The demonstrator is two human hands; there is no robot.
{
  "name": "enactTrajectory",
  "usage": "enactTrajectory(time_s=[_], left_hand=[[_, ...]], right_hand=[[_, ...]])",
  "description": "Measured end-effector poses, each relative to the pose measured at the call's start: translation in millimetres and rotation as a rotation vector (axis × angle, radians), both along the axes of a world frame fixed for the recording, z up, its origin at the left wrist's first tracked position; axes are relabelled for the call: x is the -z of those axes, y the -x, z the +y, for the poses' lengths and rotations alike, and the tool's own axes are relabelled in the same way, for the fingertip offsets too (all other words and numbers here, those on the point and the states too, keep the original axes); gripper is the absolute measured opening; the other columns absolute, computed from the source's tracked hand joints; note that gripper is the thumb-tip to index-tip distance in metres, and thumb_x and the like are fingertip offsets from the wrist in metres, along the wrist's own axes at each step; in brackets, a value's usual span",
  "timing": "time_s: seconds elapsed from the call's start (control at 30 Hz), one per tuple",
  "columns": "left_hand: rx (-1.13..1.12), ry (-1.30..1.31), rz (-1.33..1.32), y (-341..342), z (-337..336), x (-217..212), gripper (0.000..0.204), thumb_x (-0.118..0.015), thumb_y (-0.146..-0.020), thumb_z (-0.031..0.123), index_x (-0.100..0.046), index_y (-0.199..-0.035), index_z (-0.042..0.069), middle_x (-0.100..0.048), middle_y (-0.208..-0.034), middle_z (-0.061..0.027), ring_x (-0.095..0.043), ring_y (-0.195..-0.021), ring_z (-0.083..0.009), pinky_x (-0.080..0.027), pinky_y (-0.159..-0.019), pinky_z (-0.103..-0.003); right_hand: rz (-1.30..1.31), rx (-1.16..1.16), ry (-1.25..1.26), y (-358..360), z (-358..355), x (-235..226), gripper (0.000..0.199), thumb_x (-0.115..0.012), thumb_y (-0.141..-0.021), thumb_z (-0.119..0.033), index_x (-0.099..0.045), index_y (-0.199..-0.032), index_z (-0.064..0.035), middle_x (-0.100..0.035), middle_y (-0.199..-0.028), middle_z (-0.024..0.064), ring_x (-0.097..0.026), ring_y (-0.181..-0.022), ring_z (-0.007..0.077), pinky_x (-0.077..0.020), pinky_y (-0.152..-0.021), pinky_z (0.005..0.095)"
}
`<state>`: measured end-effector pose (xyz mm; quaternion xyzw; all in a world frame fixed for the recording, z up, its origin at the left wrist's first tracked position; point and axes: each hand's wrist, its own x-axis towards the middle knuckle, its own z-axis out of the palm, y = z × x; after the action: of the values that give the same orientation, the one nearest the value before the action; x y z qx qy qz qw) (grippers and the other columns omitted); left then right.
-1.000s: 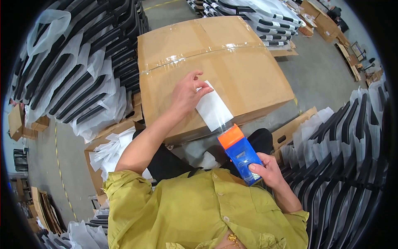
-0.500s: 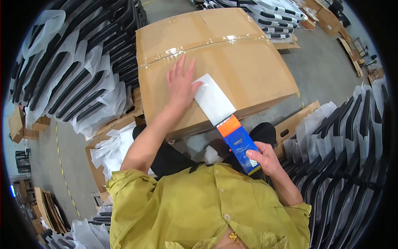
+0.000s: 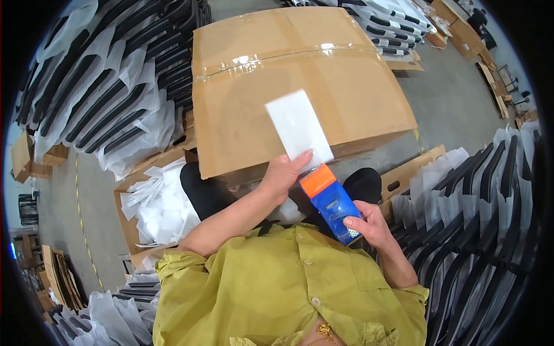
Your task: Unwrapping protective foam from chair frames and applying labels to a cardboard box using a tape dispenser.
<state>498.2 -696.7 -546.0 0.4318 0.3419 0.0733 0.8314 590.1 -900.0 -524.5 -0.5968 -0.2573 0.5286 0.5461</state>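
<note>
My left hand (image 3: 286, 175) is closed on the near end of a white rectangular foam sheet (image 3: 297, 121), thumb on top. The sheet slants over the near part of a big brown cardboard box (image 3: 242, 115). My right hand (image 3: 370, 224) grips a blue tape dispenser (image 3: 333, 209) with an orange front end. The dispenser's orange end lies right by the sheet's near edge, just below my left hand. Whether tape joins the two cannot be made out.
Left of my knees stands an open carton (image 3: 134, 222) of loose white foam pieces (image 3: 164, 207). Stacked black frames in white wrapping rise at the left (image 3: 115, 92) and right (image 3: 479, 202). More wrapped frames (image 3: 395, 29) lie behind the box.
My left hand has come back from the box top toward me and now grips the sheet's near end. The sheet's near end has shifted slightly up from the dispenser. My right hand stays nearly still.
</note>
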Motion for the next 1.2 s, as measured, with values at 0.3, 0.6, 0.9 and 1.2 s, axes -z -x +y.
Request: enactTrajectory(time_s=[0.3, 0.6, 0.9, 1.2], left_hand=[[-0.236, 0.007, -0.14, -5, 37, -25, 0.033, -0.055, -0.082, 0.031, -0.051, -0.098, 0.002, -0.061, -0.083, -0.0098, -0.061, -0.072, -0.0187, -0.049, -0.063, -0.027], [0.106, -1.73, -0.634, 8, -24, -52, 0.008, -0.055, -0.064, 0.014, -0.047, -0.067, 0.014, -0.046, -0.053, -0.0041, -0.052, -0.048, -0.021, -0.042, -0.042, -0.033], [-0.018, -2.129, -0.249, 21, 67, -115, 0.03, -0.061, -0.068, 0.015, -0.055, -0.097, 0.007, -0.059, -0.08, -0.009, -0.058, -0.069, -0.0248, -0.047, -0.057, -0.032], [-0.21, -2.357, 0.73, -15, 321, -46, 0.032, -0.053, -0.077, 0.026, -0.05, -0.104, 0.01, -0.056, -0.075, -0.0124, -0.055, -0.075, -0.0271, -0.039, -0.083, -0.041]], right_hand=[[-0.162, 0.012, -0.047, 0, -16, -14, 0.027, -0.062, -0.075, -0.022, -0.057, -0.085, 0.0023, -0.057, -0.074, 0.0027, -0.049, -0.067, 0.0053, -0.0394, -0.059, 0.0197], [0.228, 0.063, 0.029, 2, 3, -24, 0.034, -0.059, -0.077, -0.027, -0.057, -0.091, 0.0033, -0.061, -0.08, 0.0088, -0.057, -0.07, 0.0124, -0.0458, -0.065, 0.0237], [0.247, 0.347, -0.071, -9, -12, -28, 0.033, -0.053, -0.08, -0.02, -0.051, -0.098, 0.0064, -0.06, -0.083, 0.0107, -0.059, -0.069, 0.0158, -0.0476, -0.064, 0.0255], [0.222, 0.341, 0.013, -17, 4, -28, 0.033, -0.059, -0.074, -0.02, -0.056, -0.092, 0.0075, -0.062, -0.082, 0.0098, -0.059, -0.066, 0.0128, -0.0472, -0.063, 0.0237]])
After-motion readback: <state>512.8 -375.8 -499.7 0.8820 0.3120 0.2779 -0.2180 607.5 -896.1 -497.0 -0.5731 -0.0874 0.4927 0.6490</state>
